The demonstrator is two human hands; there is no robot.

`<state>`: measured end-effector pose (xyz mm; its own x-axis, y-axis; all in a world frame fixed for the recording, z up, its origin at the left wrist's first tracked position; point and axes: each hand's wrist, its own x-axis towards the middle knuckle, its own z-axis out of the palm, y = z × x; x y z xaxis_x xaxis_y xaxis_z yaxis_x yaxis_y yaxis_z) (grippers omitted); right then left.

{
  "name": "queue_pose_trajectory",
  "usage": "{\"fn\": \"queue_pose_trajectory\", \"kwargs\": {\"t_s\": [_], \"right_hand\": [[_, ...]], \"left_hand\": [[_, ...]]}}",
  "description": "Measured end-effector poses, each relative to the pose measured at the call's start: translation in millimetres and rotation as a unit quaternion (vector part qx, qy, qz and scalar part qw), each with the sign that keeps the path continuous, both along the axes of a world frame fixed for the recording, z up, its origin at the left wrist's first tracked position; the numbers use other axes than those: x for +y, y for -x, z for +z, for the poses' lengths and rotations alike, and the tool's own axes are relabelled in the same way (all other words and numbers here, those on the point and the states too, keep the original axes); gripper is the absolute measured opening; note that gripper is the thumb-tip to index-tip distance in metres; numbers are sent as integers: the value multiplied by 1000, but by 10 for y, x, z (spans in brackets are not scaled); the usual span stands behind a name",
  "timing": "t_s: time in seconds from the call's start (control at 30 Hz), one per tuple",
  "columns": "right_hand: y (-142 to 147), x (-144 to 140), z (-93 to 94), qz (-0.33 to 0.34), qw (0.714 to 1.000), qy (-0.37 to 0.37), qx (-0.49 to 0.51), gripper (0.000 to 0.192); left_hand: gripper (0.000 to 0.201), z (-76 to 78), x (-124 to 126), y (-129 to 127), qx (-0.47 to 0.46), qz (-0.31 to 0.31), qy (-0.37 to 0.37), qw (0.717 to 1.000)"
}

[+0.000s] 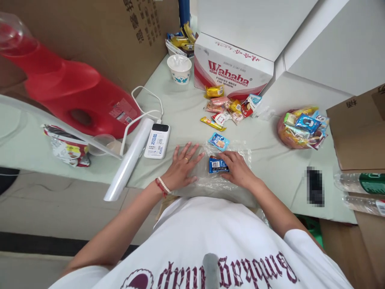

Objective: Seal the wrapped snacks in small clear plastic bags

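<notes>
My left hand (184, 165) lies flat with fingers spread, pressing on a clear plastic sheet (200, 180) at the table's near edge. On the same sheet, my right hand (238, 168) holds the right end of a blue snack packet (214, 165) between thumb and fingers; that end is partly hidden. Just beyond it lies a light blue snack packet (219, 141). Farther back is a loose pile of wrapped snacks, with a thin yellow packet (213, 123) in front and a red-and-blue packet (250, 105) at its right.
A white power bank (157, 141) with a cable and a clear plastic roll (129, 160) lie left. Beyond stand a large red jug (99, 96), a paper cup (179, 70) and a Wahaha box (233, 66). To the right are a snack-filled bowl (282, 132) and a blurred dark object (315, 186).
</notes>
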<state>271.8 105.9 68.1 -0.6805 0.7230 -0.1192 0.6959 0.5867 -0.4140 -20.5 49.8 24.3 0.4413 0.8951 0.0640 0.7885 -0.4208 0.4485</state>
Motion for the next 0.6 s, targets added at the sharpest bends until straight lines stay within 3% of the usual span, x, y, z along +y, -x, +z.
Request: {"fn": "queue_pose_trajectory", "kwargs": {"t_s": [0.1, 0.2, 0.27, 0.37, 0.53, 0.6], "right_hand": [[-254, -220, 84, 2, 996, -6, 92, 58], [-495, -536, 20, 12, 994, 9, 111, 61], [-584, -711, -93, 9, 996, -1, 90, 53], [-599, -798, -203, -4, 993, -43, 107, 21], [-489, -479, 1, -11, 980, -54, 190, 21], [-452, -269, 87, -19, 981, -17, 190, 22]], "left_hand": [[71, 67, -199, 50, -48, -47, -46, 997], [66, 68, -308, 79, -72, -128, 7, 989], [71, 33, -322, 89, -66, -135, 31, 988], [77, -42, -294, 96, -28, -104, 11, 994], [24, -140, -209, 50, -46, -20, -30, 998], [24, -175, -169, -6, -76, 43, -28, 996]]}}
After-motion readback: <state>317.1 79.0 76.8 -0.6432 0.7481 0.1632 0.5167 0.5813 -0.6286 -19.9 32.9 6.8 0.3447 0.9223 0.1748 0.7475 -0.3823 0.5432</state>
